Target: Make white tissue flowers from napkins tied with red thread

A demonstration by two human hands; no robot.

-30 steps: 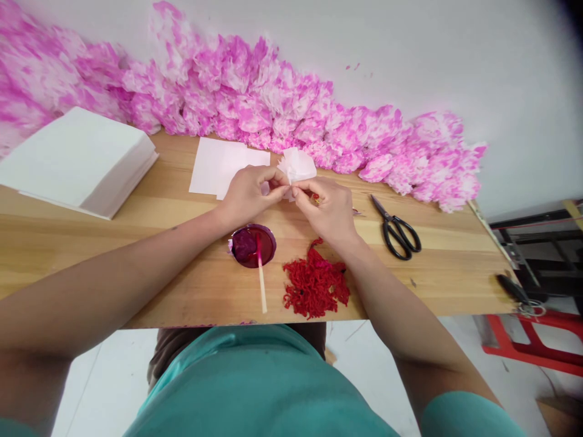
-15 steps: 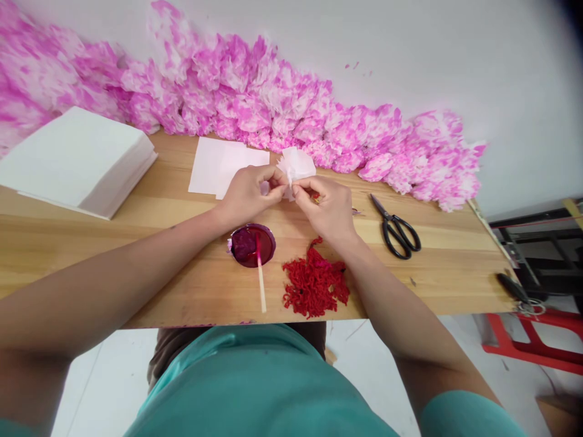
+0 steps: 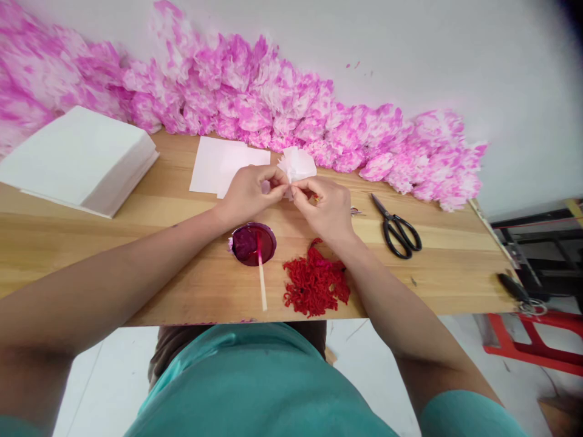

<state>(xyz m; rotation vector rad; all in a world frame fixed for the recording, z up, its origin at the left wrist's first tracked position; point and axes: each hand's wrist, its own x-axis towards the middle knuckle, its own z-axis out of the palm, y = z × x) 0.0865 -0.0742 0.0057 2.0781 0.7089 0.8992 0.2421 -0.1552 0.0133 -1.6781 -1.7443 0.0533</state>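
Both hands meet at a gathered white paper flower [image 3: 298,162], its pleats fanned out beyond my fingertips. My left hand [image 3: 252,191] pinches the narrow middle of the paper from the left. From the other side my right hand [image 3: 325,203] pinches at the same spot, thumb against forefinger. Whether a thread lies between the fingertips is too small to tell. Flat white paper sheets [image 3: 214,167] lie just behind my left hand. Below my right wrist sits a heap of short red yarn pieces [image 3: 314,285].
A dish of dark magenta dye [image 3: 246,246] holds a pale stick [image 3: 263,285]. Black-handled scissors [image 3: 396,230] lie to the right. A thick stack of white paper [image 3: 77,161] stands at left. Pink-and-white paper flowers [image 3: 255,97] line the wall. Keys [image 3: 531,306] rest near the right edge.
Both hands keep their pinch on the paper, with only a very slight shift of the fingers. The view has moved a little; nothing else has visibly changed.
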